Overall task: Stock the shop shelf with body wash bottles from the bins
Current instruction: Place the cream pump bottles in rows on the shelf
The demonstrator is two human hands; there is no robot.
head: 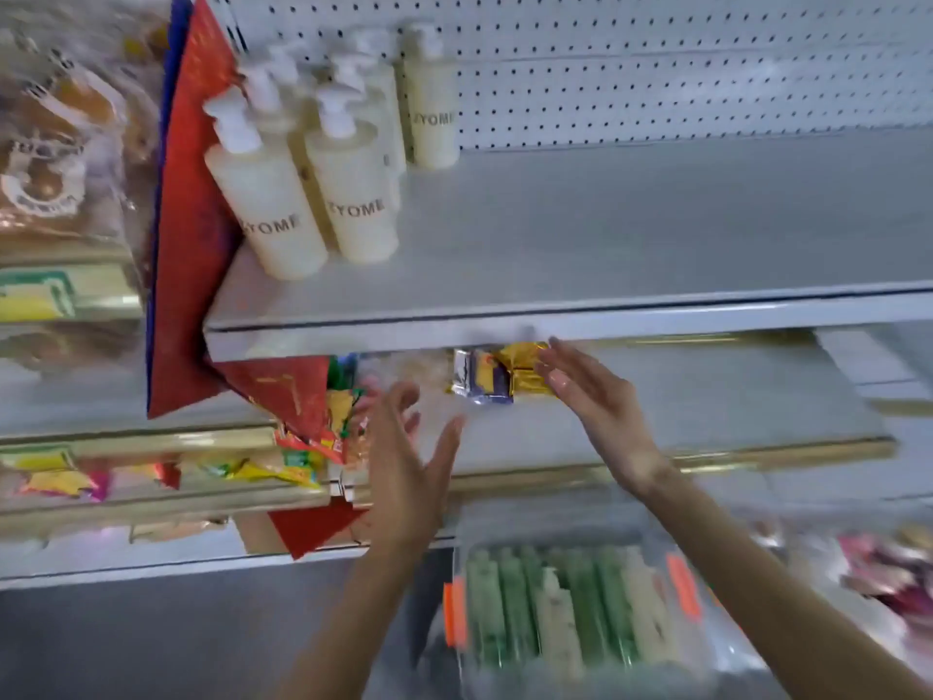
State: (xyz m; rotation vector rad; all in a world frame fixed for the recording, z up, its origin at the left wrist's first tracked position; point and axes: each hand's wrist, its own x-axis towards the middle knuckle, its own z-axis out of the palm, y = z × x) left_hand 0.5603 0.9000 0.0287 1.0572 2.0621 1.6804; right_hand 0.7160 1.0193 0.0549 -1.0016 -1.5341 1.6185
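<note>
At least five cream pump bottles (353, 194) (rear ones blur together) and one clear bin (719, 629).

The rear pump bottles (377, 93) sit half hidden behind the front bottles (353, 194); the clear bin (727, 644) below is blurred, its contents unclear.

The shelf (606, 234) is looking like matt white painted metal, with the pegboard back (707, 68) sharing that finish. The pump bottles (272, 204) are showing smooth, creamy plastic. The foil packets (525, 368) underneath are gleaming gold and glossy, and the bin (727, 664) is looking like clear shiny plastic.
</note>
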